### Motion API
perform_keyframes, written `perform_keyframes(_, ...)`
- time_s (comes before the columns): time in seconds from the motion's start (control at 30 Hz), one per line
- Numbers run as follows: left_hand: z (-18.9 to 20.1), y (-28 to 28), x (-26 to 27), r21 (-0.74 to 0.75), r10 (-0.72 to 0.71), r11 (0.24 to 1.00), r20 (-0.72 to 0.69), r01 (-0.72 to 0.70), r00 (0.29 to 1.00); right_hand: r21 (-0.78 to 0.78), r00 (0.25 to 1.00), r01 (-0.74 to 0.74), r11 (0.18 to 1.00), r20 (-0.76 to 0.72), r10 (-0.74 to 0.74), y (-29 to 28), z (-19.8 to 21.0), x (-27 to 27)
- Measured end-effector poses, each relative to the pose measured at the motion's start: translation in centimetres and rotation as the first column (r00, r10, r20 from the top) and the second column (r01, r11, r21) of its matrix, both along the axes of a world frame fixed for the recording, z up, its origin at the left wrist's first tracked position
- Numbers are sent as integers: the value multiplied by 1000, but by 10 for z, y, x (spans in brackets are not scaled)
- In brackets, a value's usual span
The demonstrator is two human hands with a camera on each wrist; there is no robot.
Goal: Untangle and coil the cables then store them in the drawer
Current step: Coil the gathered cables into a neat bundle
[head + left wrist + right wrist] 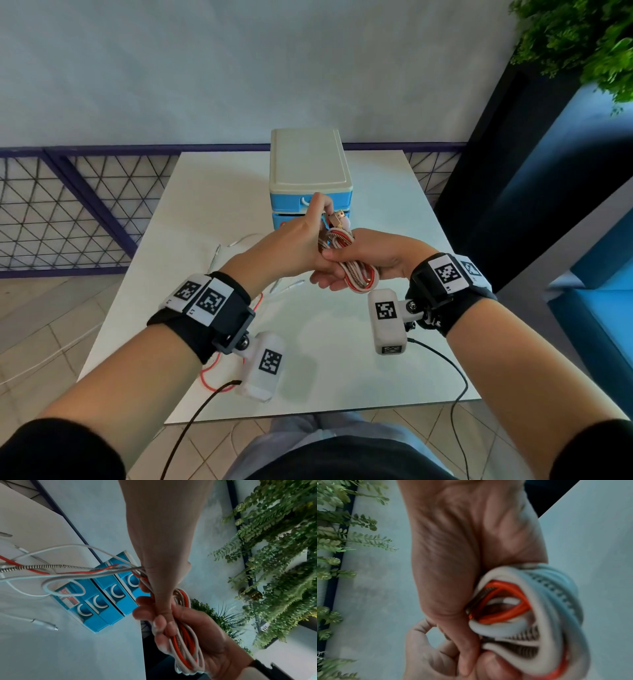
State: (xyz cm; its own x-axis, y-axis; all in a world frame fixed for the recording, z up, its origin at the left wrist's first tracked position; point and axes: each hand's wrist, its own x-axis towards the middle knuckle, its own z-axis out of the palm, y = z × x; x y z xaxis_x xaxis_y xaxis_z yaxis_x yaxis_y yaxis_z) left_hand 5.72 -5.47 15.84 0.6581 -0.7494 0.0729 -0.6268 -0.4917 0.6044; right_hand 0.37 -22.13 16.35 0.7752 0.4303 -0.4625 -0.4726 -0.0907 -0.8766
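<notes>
A looped bundle of white, red and braided cables (356,270) is gripped by the right hand (376,260), fingers curled round it, above the white tabletop (342,359). Loose strands are pinched by the left hand (301,236). Coiling seems underway; next, the trailing lengths need winding in before the closed blue drawer unit (310,202) is opened.

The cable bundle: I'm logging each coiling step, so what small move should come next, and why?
Probably another wrap: the left hand draws the trailing strands round the cable bundle gripped by the right hand. Loose cable tails run out over the table, and the drawer unit looks shut.
</notes>
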Motion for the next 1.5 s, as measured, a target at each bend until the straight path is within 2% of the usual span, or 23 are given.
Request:
perform_keyframes(0.07,0,5,3,-26,-54,998,-124,51,991,-64,1000,0,998,16,1,-1,2,1)
perform_keyframes(0.13,-1,9,4,-19,-89,996,-169,87,982,-153,999,-14,988,35,20,0,4,2)
perform_keyframes(0.3,-6,15,5,-6,-100,995,-120,100,988,-391,992,-2,920,113,51,6,8,6)
perform_keyframes(0.4,-7,22,8,16,-52,998,-96,54,994,-499,986,-3,867,143,86,5,7,8)
perform_keyframes(0.57,-13,27,7,153,22,988,54,-30,998,-452,992,13,892,117,45,8,7,7)
perform_keyframes(0.67,-18,28,14,98,58,994,-153,-43,986,-494,987,6,869,145,75,7,9,6)
perform_keyframes(0.8,-18,32,23,130,25,991,-223,5,975,-555,986,35,831,156,63,6,9,7)
perform_keyframes(1.0,-28,33,27,118,169,980,-101,-157,980,-546,994,86,833,103,-35,5,9,11)
perform_keyframes(1.1,-28,35,27,109,130,987,-110,-118,985,-577,994,85,812,105,-29,3,8,12)
perform_keyframes(1.2,-28,40,31,138,63,989,-92,-50,994,-549,987,157,821,125,-105,-2,7,13)
perform_keyframes(1.27,-28,44,33,114,83,991,-168,-65,982,-535,978,200,821,156,-136,-6,6,13)
perform_keyframes(1.37,-31,49,35,-22,108,992,-337,-123,935,-556,969,227,799,215,-125,-12,2,14)
perform_keyframes(1.5,-40,62,39,-67,132,981,-445,-180,886,-580,963,251,775,228,-141,-19,1,14)
